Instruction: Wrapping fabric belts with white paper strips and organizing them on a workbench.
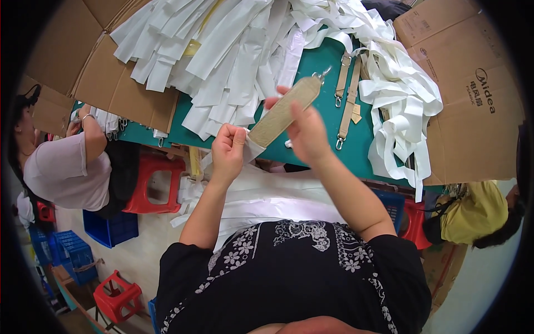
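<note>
A wide beige strap (285,114) with a metal clasp (321,72) at its upper end slants above the green table. Its lower end meets a white plastic sleeve (256,149); how far it reaches inside I cannot tell. My left hand (228,155) is closed in a pinch on the edge of that sleeve. Slightly blurred, my right hand (308,132) grips the strap around its middle, thumb in front and fingertips showing past the far edge. Two narrower beige straps (349,103) with metal clasps lie on the table to the right.
Many white sleeves (228,53) heap at the back; more white strips (403,111) hang at right and lie across my lap (267,200). Cardboard (461,83) flanks the green table (325,58). Co-workers sit at left (67,161) and right (473,214). Red stool (156,183) and blue crate (111,227) stand left.
</note>
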Motion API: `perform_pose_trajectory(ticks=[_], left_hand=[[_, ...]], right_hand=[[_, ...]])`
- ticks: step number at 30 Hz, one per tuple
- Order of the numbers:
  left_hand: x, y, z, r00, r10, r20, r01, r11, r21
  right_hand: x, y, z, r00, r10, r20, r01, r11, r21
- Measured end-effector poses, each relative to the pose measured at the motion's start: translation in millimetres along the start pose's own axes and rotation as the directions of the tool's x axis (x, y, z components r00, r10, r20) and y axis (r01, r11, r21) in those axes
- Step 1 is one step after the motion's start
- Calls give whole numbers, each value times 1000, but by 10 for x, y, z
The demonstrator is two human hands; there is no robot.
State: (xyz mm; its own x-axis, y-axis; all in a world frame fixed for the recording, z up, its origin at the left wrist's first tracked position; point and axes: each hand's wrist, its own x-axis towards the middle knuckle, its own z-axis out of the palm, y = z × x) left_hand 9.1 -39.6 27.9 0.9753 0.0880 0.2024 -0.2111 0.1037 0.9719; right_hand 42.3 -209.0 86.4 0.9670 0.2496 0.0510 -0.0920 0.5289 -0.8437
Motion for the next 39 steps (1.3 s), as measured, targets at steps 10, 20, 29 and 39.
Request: perform_pose_trajectory(ticks=[10, 20, 29, 39], left_hand=[[-5, 14, 224, 1000, -22, -15, 21, 997, -69], [-18, -63, 213, 999, 50, -10, -51, 992, -118], [81, -180, -571, 780, -211, 589, 236, 971, 35], [-451, 222, -814, 262, -726, 636, 174, 684, 709]], right_hand=[[-173, 204, 34, 998, -67, 9, 65, 912, -404], [-266, 339, -136, 978, -197, 75, 208, 838, -504], [-490, -249, -275, 960, 248, -129, -211, 945, 249], [-3248, -917, -3018, 392, -105, -914, 119, 991, -63]])
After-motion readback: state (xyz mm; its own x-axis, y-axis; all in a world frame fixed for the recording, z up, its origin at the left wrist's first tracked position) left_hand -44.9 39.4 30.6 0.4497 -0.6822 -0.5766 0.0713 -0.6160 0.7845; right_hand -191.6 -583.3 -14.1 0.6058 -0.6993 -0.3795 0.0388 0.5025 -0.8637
